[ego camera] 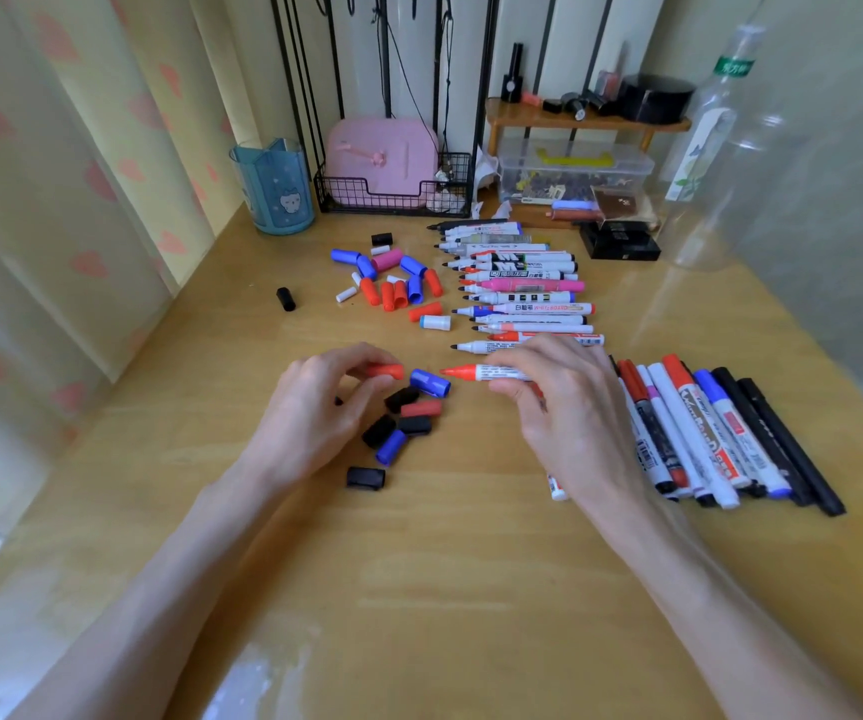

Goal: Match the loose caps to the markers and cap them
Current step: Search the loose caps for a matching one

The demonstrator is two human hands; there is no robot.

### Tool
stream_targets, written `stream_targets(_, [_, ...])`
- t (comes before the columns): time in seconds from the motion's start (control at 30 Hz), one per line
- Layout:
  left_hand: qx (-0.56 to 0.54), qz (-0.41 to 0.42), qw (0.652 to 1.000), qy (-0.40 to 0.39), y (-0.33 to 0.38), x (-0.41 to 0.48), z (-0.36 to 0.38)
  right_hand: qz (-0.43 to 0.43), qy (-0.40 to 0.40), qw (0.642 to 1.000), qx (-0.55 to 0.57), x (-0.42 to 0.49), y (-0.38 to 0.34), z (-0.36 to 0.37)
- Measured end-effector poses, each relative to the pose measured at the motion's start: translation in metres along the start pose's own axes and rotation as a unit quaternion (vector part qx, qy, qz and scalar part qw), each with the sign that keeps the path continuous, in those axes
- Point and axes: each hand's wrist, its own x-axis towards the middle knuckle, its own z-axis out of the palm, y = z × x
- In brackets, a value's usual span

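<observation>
My left hand [315, 402] pinches a red cap [386, 371] just above the desk. My right hand [569, 413] holds an uncapped red-tipped marker [491, 373], its tip pointing left toward that cap with a small gap between them. Below the gap lies a cluster of loose caps: a blue cap [430, 383], black caps [401, 399] and a red cap [421, 408]. Farther back sits a second pile of loose caps [393, 283] in red, blue, pink and white. A row of uncapped markers [522, 288] lies beyond my right hand. Capped markers [720, 433] lie in a group at the right.
A wooden desk [419, 563] bears everything. A lone black cap [286, 298] lies at the left and another black cap [366, 478] near my left wrist. At the back stand a blue cup [273, 187], a wire basket [393, 200], a clear box [574, 171] and a clear bottle [715, 148].
</observation>
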Motion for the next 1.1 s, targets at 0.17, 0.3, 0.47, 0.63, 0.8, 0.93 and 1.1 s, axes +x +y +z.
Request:
stream_targets(0.17, [0.077, -0.030, 0.997, -0.003, -0.022, -0.001, 0.002, 0.033, -0.018, 0.999, 0.001, -0.003, 0.002, 0.002])
stream_targets(0.3, [0.087, -0.015, 0.996, 0.002, -0.020, -0.002, 0.005, 0.033, -0.025, 0.999, 0.021, -0.004, -0.001, 0.002])
stream_targets(0.47, [0.039, 0.013, 0.999, 0.005, -0.008, -0.002, 0.009, 0.040, -0.032, 0.999, 0.015, -0.004, 0.002, 0.002])
stream_targets(0.63, [0.063, 0.024, 0.997, -0.030, 0.003, -0.001, 0.022, 0.039, -0.037, 0.999, -0.005, -0.004, 0.002, 0.001])
stream_targets(0.8, [0.111, 0.029, 0.993, -0.018, 0.006, -0.003, 0.031, 0.039, -0.071, 0.996, -0.024, -0.005, 0.004, -0.001])
stream_targets(0.93, [0.084, 0.041, 0.995, -0.028, 0.006, -0.003, 0.032, 0.042, -0.083, 0.995, -0.021, -0.005, 0.004, 0.000])
stream_targets(1.1, [0.016, 0.045, 0.999, -0.024, 0.006, -0.004, 0.030, 0.045, -0.090, 0.995, -0.020, -0.005, 0.002, 0.000])
